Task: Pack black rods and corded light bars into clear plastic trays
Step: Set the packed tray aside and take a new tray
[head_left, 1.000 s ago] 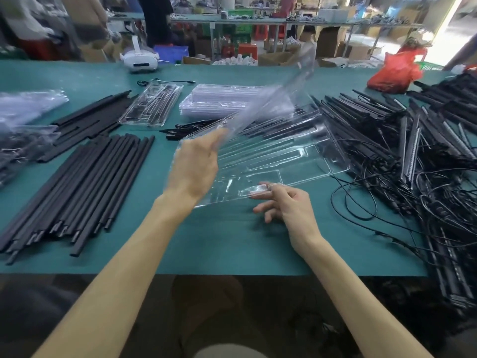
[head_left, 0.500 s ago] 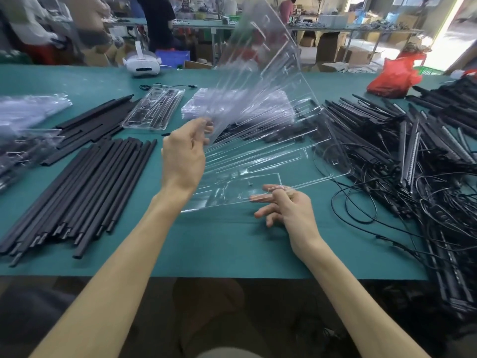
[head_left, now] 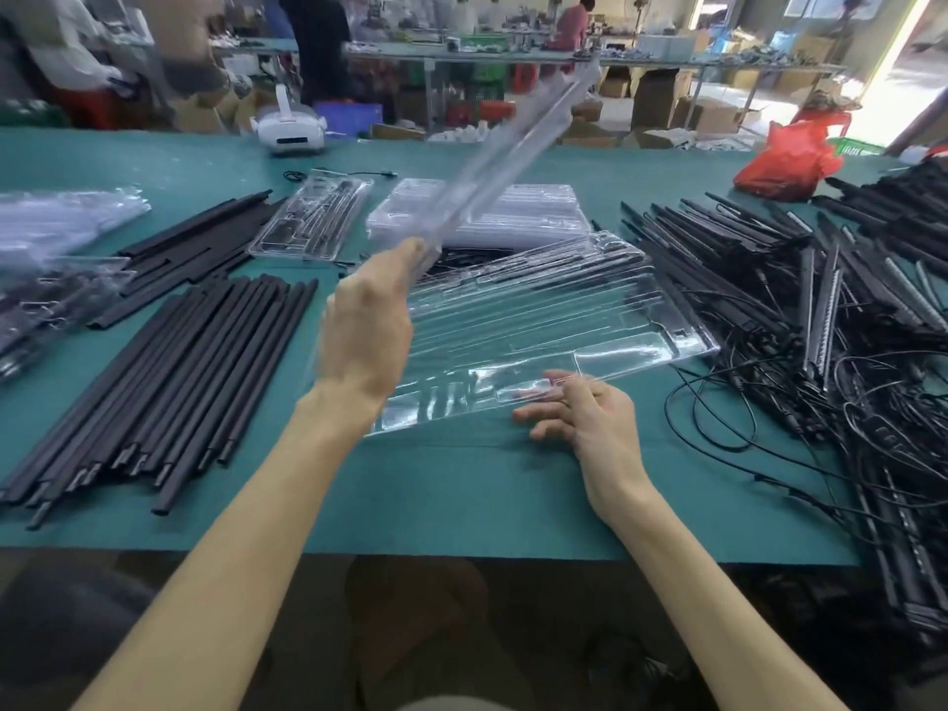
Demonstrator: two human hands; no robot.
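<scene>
Plastic tray [head_left: 513, 156], thin, clear and glossy, tilts up edge-on, pinched by the left hand [head_left: 367, 331]. Right hand [head_left: 590, 418], fingers spread, touches the ribbed flat tray [head_left: 538, 310] between matte black rods [head_left: 179, 372] and corded light bars [head_left: 821, 300].

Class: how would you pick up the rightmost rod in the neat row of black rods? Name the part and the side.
Pinch the rod near its close end, coming from above and its right: that flank is exposed, while its left flank lies against the neighbouring rods.
</scene>
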